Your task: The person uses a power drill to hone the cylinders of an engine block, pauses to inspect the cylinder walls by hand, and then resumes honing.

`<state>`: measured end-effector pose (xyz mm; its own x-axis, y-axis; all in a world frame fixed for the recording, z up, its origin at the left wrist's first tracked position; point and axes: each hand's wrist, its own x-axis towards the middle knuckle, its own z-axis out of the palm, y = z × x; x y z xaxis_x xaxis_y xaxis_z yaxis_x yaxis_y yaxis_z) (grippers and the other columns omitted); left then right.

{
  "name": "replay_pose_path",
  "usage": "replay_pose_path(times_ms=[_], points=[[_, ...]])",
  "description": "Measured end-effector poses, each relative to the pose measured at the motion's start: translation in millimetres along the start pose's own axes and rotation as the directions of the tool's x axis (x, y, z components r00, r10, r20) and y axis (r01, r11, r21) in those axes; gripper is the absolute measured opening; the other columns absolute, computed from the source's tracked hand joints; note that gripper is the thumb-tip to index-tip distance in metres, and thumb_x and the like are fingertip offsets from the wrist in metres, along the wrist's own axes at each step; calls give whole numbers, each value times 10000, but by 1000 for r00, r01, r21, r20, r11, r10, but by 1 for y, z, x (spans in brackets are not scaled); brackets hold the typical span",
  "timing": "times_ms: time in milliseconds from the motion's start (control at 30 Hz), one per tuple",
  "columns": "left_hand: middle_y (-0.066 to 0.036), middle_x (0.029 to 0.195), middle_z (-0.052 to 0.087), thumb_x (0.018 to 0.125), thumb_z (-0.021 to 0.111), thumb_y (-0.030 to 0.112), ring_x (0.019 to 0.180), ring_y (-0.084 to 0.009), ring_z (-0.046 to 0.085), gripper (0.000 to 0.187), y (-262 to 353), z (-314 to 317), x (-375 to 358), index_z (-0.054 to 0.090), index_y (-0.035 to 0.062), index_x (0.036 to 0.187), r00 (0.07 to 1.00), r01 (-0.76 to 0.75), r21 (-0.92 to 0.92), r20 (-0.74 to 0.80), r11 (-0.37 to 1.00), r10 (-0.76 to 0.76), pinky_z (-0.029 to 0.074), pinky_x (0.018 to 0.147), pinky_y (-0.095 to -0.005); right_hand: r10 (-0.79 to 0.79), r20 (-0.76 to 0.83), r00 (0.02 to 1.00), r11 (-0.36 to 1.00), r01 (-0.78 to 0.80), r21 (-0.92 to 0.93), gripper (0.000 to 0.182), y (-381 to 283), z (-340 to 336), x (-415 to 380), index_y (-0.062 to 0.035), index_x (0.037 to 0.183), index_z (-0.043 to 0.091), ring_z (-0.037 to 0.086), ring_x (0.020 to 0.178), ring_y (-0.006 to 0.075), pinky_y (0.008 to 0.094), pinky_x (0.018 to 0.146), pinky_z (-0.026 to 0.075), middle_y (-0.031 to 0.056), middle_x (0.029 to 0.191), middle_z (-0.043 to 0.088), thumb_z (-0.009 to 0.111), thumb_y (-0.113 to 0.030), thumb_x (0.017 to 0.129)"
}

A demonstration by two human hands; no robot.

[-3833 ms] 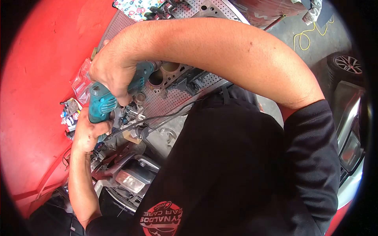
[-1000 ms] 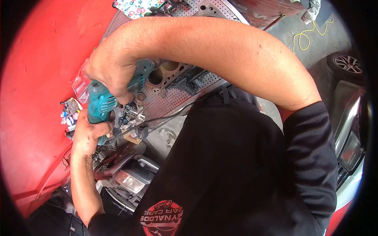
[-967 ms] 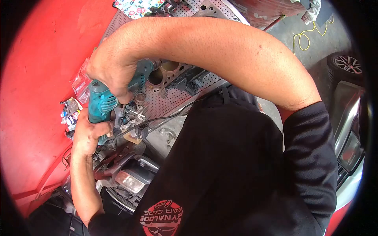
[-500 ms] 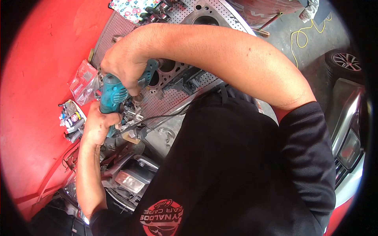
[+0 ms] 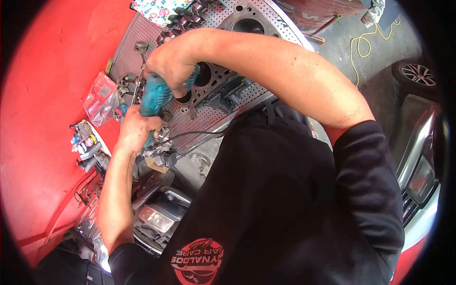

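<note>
Both hands grip a teal electric drill (image 5: 156,96). My right hand (image 5: 172,67) wraps over its front body near the chuck. My left hand (image 5: 136,131) holds the rear handle, from which a black cord (image 5: 199,134) trails right. The drill's nose points into a bore of a grey engine block (image 5: 223,28) that lies on a perforated metal table (image 5: 209,116). The tool's tip is hidden behind my right hand.
A red car body panel (image 5: 52,95) fills the left, with a plastic bag (image 5: 100,97) and small tubes and parts (image 5: 84,145) on it. A floral cloth (image 5: 154,8) lies at the table's far end. A headlight (image 5: 154,219) sits below. A yellow cable (image 5: 368,35) and tyre (image 5: 413,76) lie at right.
Both hands have carried the drill up and to the right along the engine block, from the lower bore toward the one above it. More of the table's left part now shows.
</note>
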<state>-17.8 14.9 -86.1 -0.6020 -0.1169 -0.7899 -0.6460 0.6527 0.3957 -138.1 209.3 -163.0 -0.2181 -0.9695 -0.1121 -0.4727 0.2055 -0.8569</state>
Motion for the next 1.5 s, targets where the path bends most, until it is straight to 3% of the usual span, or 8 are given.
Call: replay_pose_path(times_ms=[167, 767, 900, 1033, 1167, 1267, 1400, 1500], points=[[-43, 630, 594, 703, 651, 27, 543, -147, 552, 64, -2, 18, 17, 623, -8, 748, 1000, 4, 12, -24, 1000, -4, 419, 523, -312, 113, -88, 990, 993, -114, -16, 941, 15, 18, -7, -93, 1473, 547, 644, 1216, 348, 527, 1197, 304, 153, 1196, 723, 877, -156, 595], [-35, 640, 587, 711, 661, 27, 536, -146, 547, 82, -2, 28, 31, 624, -15, 771, 999, 19, 26, 32, 999, -20, 418, 521, -316, 150, -72, 986, 988, -147, 49, 885, 27, 29, -12, -65, 1422, 582, 635, 1230, 330, 582, 1205, 236, 131, 1186, 723, 884, -150, 595], [-31, 643, 586, 719, 657, 20, 552, -142, 551, 80, -9, 22, 20, 627, -9, 786, 1000, -17, 41, 3, 999, 17, 422, 538, -308, 90, -107, 990, 996, -87, 29, 839, 15, 25, -14, -53, 1370, 612, 652, 1191, 350, 548, 1175, 285, 148, 1160, 730, 885, -160, 584], [-25, 673, 605, 724, 652, 7, 584, -129, 559, 100, 1, 6, -11, 643, -3, 823, 1000, 15, 11, 12, 1000, -15, 433, 560, -298, 11, 33, 999, 999, -10, -40, 744, -9, 6, -6, -58, 1284, 663, 667, 1152, 352, 534, 1145, 330, 151, 1135, 735, 872, -227, 590], [-25, 696, 623, 717, 643, 0, 598, -130, 559, 172, 14, -7, -44, 669, -23, 885, 1000, 0, -39, -15, 999, -1, 438, 581, -281, -77, 48, 996, 991, 82, -107, 690, -34, -9, 0, -55, 1199, 705, 679, 1112, 367, 552, 1101, 379, 156, 1092, 740, 870, -285, 570], [-29, 715, 630, 704, 647, 11, 602, -132, 560, 181, 25, -15, -66, 665, -21, 881, 999, 19, -14, -33, 1000, -19, 443, 588, -284, -125, -16, 992, 978, 120, -172, 690, -54, -17, -5, -26, 1180, 701, 683, 1097, 374, 559, 1107, 371, 162, 1048, 744, 873, -289, 565], [-34, 746, 640, 690, 656, 25, 612, -134, 563, 208, 31, -20, -83, 669, -14, 893, 997, 4, -17, -74, 1000, -6, 444, 595, -283, -152, 5, 988, 974, 150, -172, 616, -66, -26, -6, 14, 1061, 730, 704, 984, 373, 477, 943, 510, 189, 992, 744, 865, -291, 543], [-30, 753, 640, 689, 650, 11, 615, -136, 567, 222, 32, -21, -89, 670, -17, 908, 995, 4, -33, -101, 999, -8, 451, 596, -283, -182, -2, 983, 967, 179, -184, 518, -71, -28, -7, 11, 957, 753, 709, 938, 366, 452, 848, 541, 195, 953, 745, 850, -286, 543]])
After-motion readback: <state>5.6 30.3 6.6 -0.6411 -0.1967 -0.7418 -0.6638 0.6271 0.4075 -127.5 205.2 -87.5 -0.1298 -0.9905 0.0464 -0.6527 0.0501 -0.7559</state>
